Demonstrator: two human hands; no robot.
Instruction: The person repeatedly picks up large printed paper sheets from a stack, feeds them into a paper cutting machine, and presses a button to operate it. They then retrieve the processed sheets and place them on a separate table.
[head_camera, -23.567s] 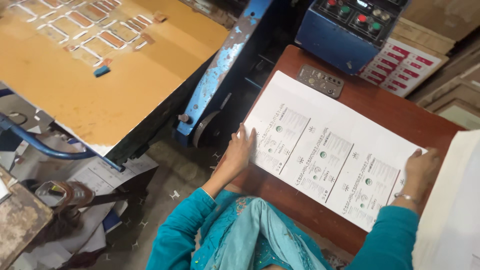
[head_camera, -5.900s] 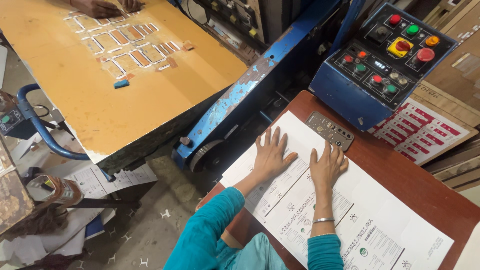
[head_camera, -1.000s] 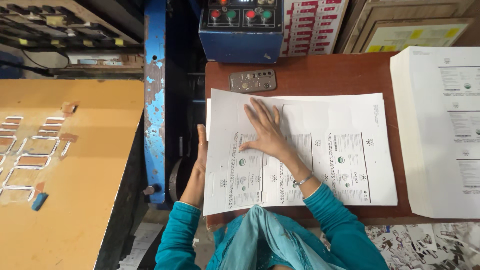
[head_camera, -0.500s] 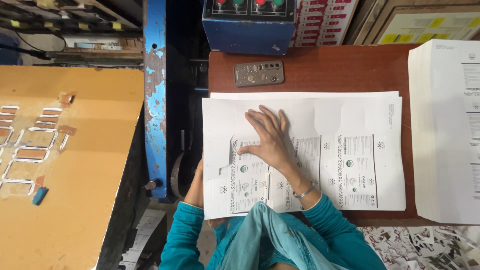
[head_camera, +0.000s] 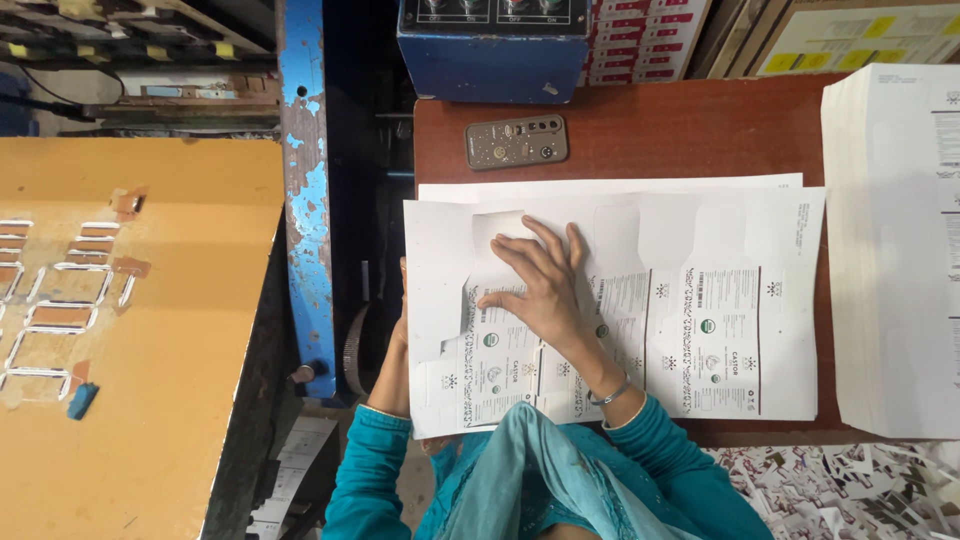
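Flat, printed sheet (head_camera: 700, 300) long axis left-right, right hand (head_camera: 540, 285) pressing it

Printed sheet (head_camera: 700, 300) on table (head_camera: 680, 130); remote (head_camera: 516, 141) behind it; paper stack (head_camera: 890, 250) right; board (head_camera: 140, 330) left.

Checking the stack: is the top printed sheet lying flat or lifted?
Mostly flat: right hand presses the printed sheet down; its left edge sits at the left hand.

Right hand (head_camera: 540, 285) flat on printed die-cut sheet (head_camera: 700, 300), fingers spread. Left hand (head_camera: 398, 335) at sheet's left edge, mostly hidden. Sheet on red-brown tabletop (head_camera: 680, 125); grey remote (head_camera: 516, 141) beyond, paper stack (head_camera: 890, 250) at right.
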